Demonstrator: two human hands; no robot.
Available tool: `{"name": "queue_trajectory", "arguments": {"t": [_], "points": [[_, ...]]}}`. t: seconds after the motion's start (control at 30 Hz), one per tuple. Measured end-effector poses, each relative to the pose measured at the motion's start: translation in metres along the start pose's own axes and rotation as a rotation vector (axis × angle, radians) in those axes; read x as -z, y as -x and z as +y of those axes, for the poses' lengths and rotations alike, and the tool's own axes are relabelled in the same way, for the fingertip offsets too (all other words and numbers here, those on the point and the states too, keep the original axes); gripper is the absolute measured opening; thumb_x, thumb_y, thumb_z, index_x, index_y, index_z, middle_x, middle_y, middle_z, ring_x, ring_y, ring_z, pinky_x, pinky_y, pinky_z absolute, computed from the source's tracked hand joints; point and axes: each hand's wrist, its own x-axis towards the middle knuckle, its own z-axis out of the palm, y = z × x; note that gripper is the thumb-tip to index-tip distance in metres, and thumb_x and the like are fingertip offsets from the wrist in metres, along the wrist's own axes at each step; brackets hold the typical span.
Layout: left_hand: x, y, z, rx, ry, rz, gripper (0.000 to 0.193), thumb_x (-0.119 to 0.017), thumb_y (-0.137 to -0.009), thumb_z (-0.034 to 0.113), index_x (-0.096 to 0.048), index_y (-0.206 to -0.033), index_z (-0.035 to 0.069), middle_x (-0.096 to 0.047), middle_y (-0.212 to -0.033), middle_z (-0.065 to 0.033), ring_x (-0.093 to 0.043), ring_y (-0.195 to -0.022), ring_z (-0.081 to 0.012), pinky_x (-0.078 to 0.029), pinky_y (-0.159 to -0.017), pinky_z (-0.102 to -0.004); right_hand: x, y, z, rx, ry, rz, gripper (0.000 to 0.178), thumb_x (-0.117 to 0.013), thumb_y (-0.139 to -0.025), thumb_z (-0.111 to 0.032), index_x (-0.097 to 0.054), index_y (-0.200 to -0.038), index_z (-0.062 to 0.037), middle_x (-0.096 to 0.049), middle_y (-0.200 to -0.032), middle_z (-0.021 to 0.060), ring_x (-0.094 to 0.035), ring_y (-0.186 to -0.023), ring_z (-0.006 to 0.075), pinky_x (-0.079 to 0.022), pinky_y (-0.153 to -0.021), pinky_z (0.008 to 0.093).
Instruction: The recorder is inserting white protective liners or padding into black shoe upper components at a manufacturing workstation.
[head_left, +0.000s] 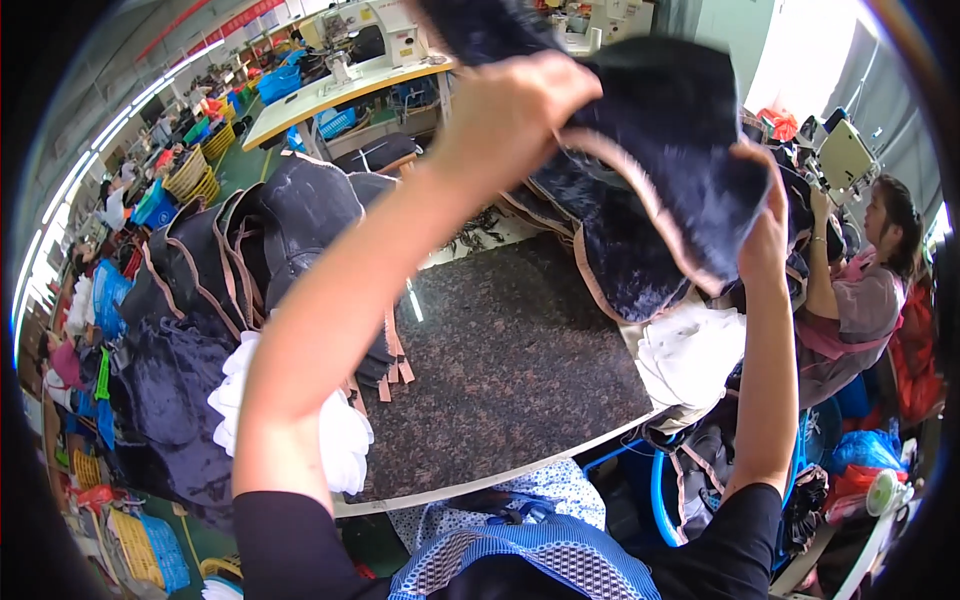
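Note:
Raised over the far side of the worktable, a black furry piece with a pinkish-tan edge band [680,130] is stretched between my hands. My left hand [530,105] is closed on its left part, slightly blurred by motion. My right hand [765,215] grips its right edge, fingers partly hidden behind it. Under it lie more black furry pieces [625,265] with the same edging. At left, a thick stack of black edged pieces [305,215] hangs over the table. Between them is a dark speckled board [510,350].
White cloth pieces [690,350] lie at the table's right, and another white bunch [345,445] sits beneath my left forearm. A co-worker [865,280] sits at right. Beyond stands a sewing machine table [345,95]. A blue-rimmed container [665,495] stands below right.

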Motion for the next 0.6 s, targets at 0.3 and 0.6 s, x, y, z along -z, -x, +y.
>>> {"name": "queue_trajectory", "arguments": {"t": [0.3,0.6], "points": [[-0.216,0.137,0.048,0.343,0.345,-0.255,0.047,-0.05,-0.095,0.014,-0.059,-0.141,0.015,-0.05,-0.151,-0.0219,-0.045,-0.143,-0.0373,-0.032,-0.121,-0.0514,-0.068,0.051,0.01,0.282,0.975,0.03,0.027,-0.058,-0.091,0.007,-0.068,-0.115,-0.0002,-0.068,-0.116,0.0161,-0.066,-0.107,0.0289,-0.052,-0.092,0.0358],[-0.163,0.182,0.033,0.333,0.353,-0.267,0.054,-0.052,-0.092,0.009,-0.05,-0.146,0.004,-0.046,-0.15,-0.0267,-0.039,-0.146,-0.0422,-0.026,-0.124,-0.0515,-0.023,0.012,0.167,0.301,2.033,-0.39,0.048,-0.043,-0.103,-0.021,-0.05,-0.15,-0.0184,-0.056,-0.146,0.0007,-0.041,-0.146,0.0224,-0.01,-0.126,0.0479]]}}
